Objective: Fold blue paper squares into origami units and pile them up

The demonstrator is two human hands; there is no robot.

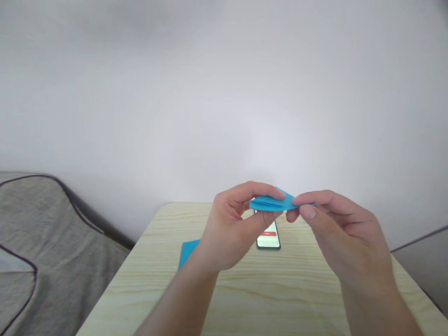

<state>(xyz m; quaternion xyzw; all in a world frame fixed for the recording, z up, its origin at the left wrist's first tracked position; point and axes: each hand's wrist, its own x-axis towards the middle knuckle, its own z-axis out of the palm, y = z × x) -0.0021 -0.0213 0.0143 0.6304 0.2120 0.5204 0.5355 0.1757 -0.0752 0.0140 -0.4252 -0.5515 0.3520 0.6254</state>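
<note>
Both forearms (187, 298) above the surface (280, 298), I hold the folded blue paper (269, 204) raised: left hand (231, 235) fingers clamped on its layered end, likely for steadiness; right hand (355, 245) fingers pinching its narrow tip, perhaps for control.

And here's the bare left hand (233, 228), thumb (257, 223) pressing beneath a bent index finger (259, 188); bare right hand (350, 238) pinching too (fingertips (297, 200) close to the left's), both bare forearms (185, 294) angling inward.
</note>
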